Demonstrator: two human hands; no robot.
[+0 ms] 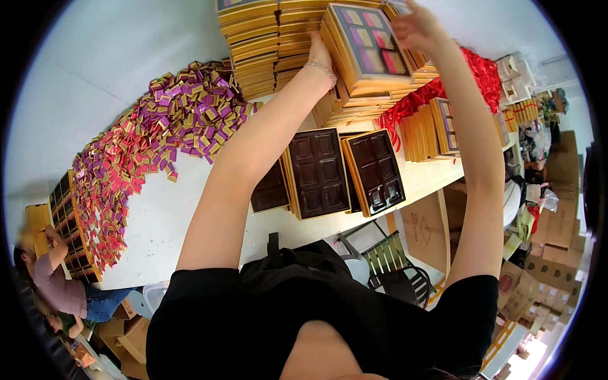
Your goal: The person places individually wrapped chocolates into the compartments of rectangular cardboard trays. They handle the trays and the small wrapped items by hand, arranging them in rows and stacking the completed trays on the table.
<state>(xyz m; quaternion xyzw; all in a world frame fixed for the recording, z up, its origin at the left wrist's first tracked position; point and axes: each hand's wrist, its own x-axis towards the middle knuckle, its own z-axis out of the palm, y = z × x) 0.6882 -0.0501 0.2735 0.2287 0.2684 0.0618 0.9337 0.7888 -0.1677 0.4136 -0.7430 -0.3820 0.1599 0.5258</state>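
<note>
A gold box with a clear lid [367, 39] tops a stack at the far side of the table; purple, pink and gold pieces show inside it. My left hand [322, 56], with a bracelet at the wrist, presses against the left side of this stack. Its fingers are mostly hidden, so its grip is unclear. At the box's far right corner is my right hand [417, 30], slightly blurred, fingers apart and nothing visible in them. Nearer to me, gold-edged boxes with dark brown moulded trays [318, 174] lie side by side, one more dark tray [376, 171] to their right.
Tall stacks of gold boxes [254, 54] stand at the far left of my hands. A heap of purple, pink and gold wrapped pieces [190, 111] spreads over the white table [161, 228]. Red ribbon [478, 79] lies right; a chair [392, 263] stands below. Another person [66, 278] works at left.
</note>
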